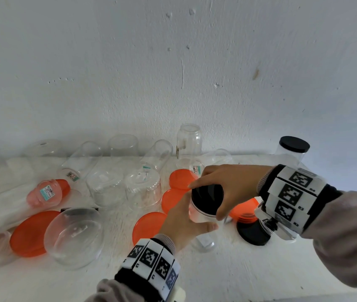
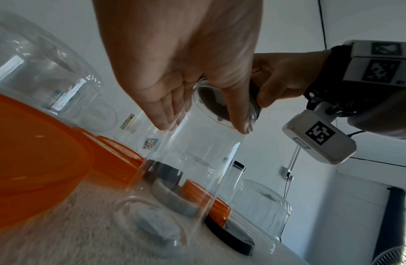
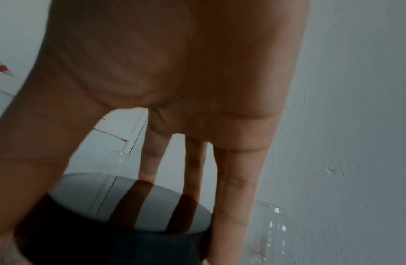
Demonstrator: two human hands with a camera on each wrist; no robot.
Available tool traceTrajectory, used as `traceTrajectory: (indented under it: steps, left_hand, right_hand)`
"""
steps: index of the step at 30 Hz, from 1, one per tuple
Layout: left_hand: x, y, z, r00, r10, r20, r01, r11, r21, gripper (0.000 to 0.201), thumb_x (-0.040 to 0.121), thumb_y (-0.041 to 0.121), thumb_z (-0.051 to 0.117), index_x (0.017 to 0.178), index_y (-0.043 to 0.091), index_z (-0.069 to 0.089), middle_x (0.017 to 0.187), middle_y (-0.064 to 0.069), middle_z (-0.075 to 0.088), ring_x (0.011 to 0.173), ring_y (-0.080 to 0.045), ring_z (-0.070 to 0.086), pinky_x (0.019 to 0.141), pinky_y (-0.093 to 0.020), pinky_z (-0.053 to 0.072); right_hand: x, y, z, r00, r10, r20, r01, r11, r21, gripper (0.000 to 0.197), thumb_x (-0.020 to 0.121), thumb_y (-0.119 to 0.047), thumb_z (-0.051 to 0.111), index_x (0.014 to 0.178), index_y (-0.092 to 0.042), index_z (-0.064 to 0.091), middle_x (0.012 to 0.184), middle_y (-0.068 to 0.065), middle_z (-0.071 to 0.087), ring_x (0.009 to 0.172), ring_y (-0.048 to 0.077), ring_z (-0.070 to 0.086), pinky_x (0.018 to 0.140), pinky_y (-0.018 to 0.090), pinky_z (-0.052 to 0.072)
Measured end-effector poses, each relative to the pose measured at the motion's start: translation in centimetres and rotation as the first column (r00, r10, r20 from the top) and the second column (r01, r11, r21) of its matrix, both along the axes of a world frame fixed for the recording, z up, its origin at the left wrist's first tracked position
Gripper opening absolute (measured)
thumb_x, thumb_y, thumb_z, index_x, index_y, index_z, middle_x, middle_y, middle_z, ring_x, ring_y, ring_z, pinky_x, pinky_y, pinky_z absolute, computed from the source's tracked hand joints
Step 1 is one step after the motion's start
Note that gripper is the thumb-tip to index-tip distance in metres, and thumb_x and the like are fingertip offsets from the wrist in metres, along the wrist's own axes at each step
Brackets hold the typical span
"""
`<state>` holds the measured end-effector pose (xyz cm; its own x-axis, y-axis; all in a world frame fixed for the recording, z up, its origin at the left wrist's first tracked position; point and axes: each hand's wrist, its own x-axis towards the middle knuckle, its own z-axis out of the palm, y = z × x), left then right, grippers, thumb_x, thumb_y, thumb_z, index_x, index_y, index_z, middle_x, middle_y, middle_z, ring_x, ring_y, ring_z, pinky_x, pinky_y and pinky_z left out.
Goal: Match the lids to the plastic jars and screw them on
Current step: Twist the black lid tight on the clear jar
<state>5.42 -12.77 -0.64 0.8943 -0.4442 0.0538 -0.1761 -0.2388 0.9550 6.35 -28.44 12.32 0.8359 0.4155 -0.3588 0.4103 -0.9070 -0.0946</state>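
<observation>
A tall clear plastic jar [image 1: 199, 216] stands on the white table, and my left hand [image 1: 184, 219] grips its upper body. The left wrist view shows this jar [image 2: 193, 161] held between fingers and thumb of the left hand [image 2: 197, 129]. A black lid [image 1: 208, 198] sits on the jar's mouth. My right hand [image 1: 219, 188] grips that lid from above, thumb on the near side, fingers on the far side. In the right wrist view the black lid [image 3: 120, 224] lies under my right hand [image 3: 120, 238], with fingers [image 3: 233, 197] down its rim.
Several clear jars [image 1: 105, 188] stand or lie across the table, with several orange lids [image 1: 31, 233] among them. A loose black lid [image 1: 253, 234] lies below my right wrist. A jar with a black lid on it [image 1: 290, 151] stands at the back right by the wall.
</observation>
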Motion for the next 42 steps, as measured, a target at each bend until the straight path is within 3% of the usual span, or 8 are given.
traceTrajectory:
  steps: [7, 14, 22, 27, 30, 34, 36, 42]
  left_hand:
    - [-0.1, 0.0, 0.2, 1.000, 0.005, 0.010, -0.005, 1.000, 0.009, 0.072, 0.063, 0.033, 0.086, 0.109, 0.058, 0.036, 0.108, 0.034, 0.053, 0.105, 0.017, 0.046, 0.080, -0.001, 0.033]
    - [-0.3, -0.1, 0.3, 1.000, 0.008, 0.026, -0.008, 1.000, 0.015, 0.074, 0.064, 0.032, 0.085, 0.114, 0.056, 0.035, 0.112, 0.031, 0.054, 0.115, 0.006, 0.047, 0.096, -0.016, 0.035]
    - [-0.3, 0.0, 0.4, 1.000, -0.001, 0.013, 0.001, 1.000, 0.001, 0.072, 0.063, 0.033, 0.085, 0.111, 0.056, 0.037, 0.108, 0.035, 0.053, 0.106, 0.018, 0.046, 0.082, -0.003, 0.034]
    - [-0.4, 0.0, 0.4, 0.999, 0.013, 0.037, -0.013, 1.000, 0.011, 0.073, 0.063, 0.033, 0.086, 0.112, 0.057, 0.037, 0.108, 0.035, 0.056, 0.104, 0.022, 0.047, 0.079, 0.001, 0.037]
    - [-0.4, 0.0, 0.5, 0.999, 0.006, 0.041, -0.007, 1.000, 0.016, 0.071, 0.064, 0.033, 0.085, 0.112, 0.056, 0.037, 0.109, 0.035, 0.055, 0.103, 0.023, 0.046, 0.079, 0.001, 0.036]
    - [-0.4, 0.1, 0.6, 0.999, 0.002, 0.032, -0.003, 1.000, 0.019, 0.070, 0.063, 0.034, 0.085, 0.109, 0.056, 0.037, 0.106, 0.037, 0.053, 0.101, 0.026, 0.044, 0.078, 0.002, 0.035]
    - [-0.4, 0.0, 0.6, 0.999, 0.003, 0.037, -0.004, 1.000, 0.025, 0.070, 0.063, 0.035, 0.085, 0.108, 0.056, 0.036, 0.105, 0.037, 0.052, 0.100, 0.026, 0.043, 0.078, 0.002, 0.033]
    - [-0.5, -0.2, 0.4, 0.999, 0.023, 0.037, -0.023, 1.000, 0.004, 0.077, 0.064, 0.032, 0.086, 0.123, 0.047, 0.039, 0.111, 0.032, 0.055, 0.106, 0.017, 0.048, 0.080, -0.001, 0.037]
  right_hand:
    - [0.2, 0.3, -0.5, 0.994, -0.072, 0.084, 0.072, 0.997, 0.004, 0.082, 0.063, -0.068, 0.070, 0.136, -0.046, 0.038, 0.101, -0.019, 0.039, 0.101, 0.007, 0.040, 0.080, 0.024, 0.039]
    - [-0.2, 1.1, -1.0, 0.975, -0.171, 0.144, 0.173, 0.985, 0.001, 0.073, 0.060, -0.082, 0.059, 0.113, -0.032, 0.053, 0.091, -0.014, 0.051, 0.084, 0.007, 0.053, 0.072, 0.026, 0.049]
    - [-0.2, 0.8, 0.2, 0.995, -0.104, 0.005, 0.104, 0.995, -0.005, 0.084, 0.067, -0.058, 0.075, 0.138, -0.042, 0.035, 0.103, -0.017, 0.037, 0.102, 0.008, 0.041, 0.079, 0.024, 0.040]
    - [-0.5, 1.0, -0.8, 0.978, -0.173, 0.118, 0.175, 0.985, -0.006, 0.074, 0.062, -0.077, 0.063, 0.118, -0.032, 0.048, 0.092, -0.015, 0.046, 0.084, 0.007, 0.050, 0.069, 0.024, 0.045]
    - [-0.5, 1.0, -1.1, 0.972, -0.209, 0.104, 0.213, 0.977, -0.031, 0.080, 0.063, -0.081, 0.059, 0.124, -0.031, 0.044, 0.101, -0.008, 0.048, 0.087, 0.011, 0.051, 0.068, 0.024, 0.044]
    - [-0.7, 0.9, -0.1, 0.987, -0.158, -0.038, 0.157, 0.987, -0.045, 0.094, 0.068, -0.060, 0.073, 0.144, -0.042, 0.021, 0.113, -0.012, 0.034, 0.105, 0.012, 0.042, 0.086, 0.028, 0.044]
    - [-0.7, 0.9, 0.1, 0.993, -0.111, -0.030, 0.110, 0.993, -0.034, 0.092, 0.070, -0.050, 0.076, 0.144, -0.042, 0.024, 0.110, -0.012, 0.034, 0.105, 0.010, 0.039, 0.086, 0.027, 0.041]
    - [-0.7, 1.1, -1.0, 0.973, -0.187, 0.132, 0.186, 0.982, 0.020, 0.062, 0.061, -0.072, 0.069, 0.104, -0.031, 0.049, 0.084, -0.014, 0.049, 0.077, 0.006, 0.052, 0.057, 0.020, 0.038]
